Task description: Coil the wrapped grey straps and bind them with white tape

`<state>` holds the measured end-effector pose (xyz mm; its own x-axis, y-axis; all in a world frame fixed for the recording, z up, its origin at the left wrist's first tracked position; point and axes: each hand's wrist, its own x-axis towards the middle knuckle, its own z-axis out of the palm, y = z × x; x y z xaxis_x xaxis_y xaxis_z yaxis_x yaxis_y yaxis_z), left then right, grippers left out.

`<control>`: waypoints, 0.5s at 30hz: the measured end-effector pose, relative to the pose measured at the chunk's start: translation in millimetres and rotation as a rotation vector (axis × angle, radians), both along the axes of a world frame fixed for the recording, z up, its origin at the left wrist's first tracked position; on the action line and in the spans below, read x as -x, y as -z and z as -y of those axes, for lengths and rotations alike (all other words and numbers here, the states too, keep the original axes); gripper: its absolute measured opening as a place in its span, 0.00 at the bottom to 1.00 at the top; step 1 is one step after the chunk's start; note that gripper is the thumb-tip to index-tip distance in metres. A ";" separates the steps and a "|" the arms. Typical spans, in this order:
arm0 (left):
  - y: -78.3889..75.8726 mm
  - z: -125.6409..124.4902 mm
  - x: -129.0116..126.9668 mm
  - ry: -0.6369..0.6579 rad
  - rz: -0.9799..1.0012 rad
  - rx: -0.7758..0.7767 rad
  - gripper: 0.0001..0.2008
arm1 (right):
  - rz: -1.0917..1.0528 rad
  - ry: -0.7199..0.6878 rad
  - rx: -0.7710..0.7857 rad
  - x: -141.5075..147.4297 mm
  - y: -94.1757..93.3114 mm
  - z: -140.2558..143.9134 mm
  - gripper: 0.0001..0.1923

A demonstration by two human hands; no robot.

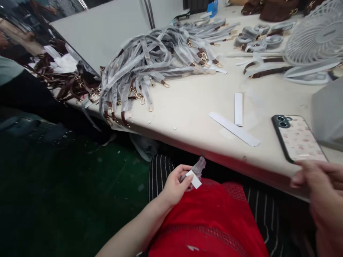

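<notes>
My left hand (pixel 175 184) is below the table edge, over my lap, pinching a small white paper strip (pixel 194 179) together with a scrap of clear plastic wrap (pixel 199 165). My right hand (pixel 323 189) is blurred at the lower right, near the table's front edge and just below a phone (pixel 298 139) in a patterned case; it seems to hold nothing. A red cloth (pixel 211 221) covers my lap. A big heap of plastic-wrapped brown straps with gold clasps (pixel 150 64) lies on the cream table (pixel 187 107).
Two white paper strips (pixel 235 125) lie on the table near the phone. A white fan (pixel 313 35) stands at the back right, with coiled wrapped straps (pixel 257 37) beside it. More brown straps (pixel 69 84) pile up at the left. A grey object (pixel 328 114) sits at the right edge.
</notes>
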<state>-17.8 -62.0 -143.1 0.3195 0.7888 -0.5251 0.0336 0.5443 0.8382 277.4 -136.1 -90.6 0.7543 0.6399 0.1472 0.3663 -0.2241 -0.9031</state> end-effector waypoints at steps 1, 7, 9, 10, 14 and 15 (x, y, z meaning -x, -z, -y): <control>2.8 2.6 -3.2 0.011 0.005 -0.006 0.28 | -0.123 -0.126 0.042 23.6 1.1 -1.1 0.14; 12.4 13.0 -17.2 0.054 0.075 -0.061 0.22 | -0.765 -0.721 0.274 107.9 30.4 -10.4 0.21; 14.4 13.7 -16.9 0.041 0.076 -0.077 0.21 | -0.850 -0.786 0.290 113.6 42.9 -7.2 0.21; 15.3 13.6 -16.1 0.033 0.074 -0.082 0.21 | -0.877 -0.805 0.298 114.3 48.6 -4.8 0.21; 17.2 12.1 -12.3 -0.003 0.081 -0.092 0.20 | -0.932 -0.827 0.334 114.4 66.0 3.8 0.22; 17.4 11.7 -11.5 -0.010 0.084 -0.096 0.19 | -0.939 -0.828 0.340 114.9 69.1 4.8 0.22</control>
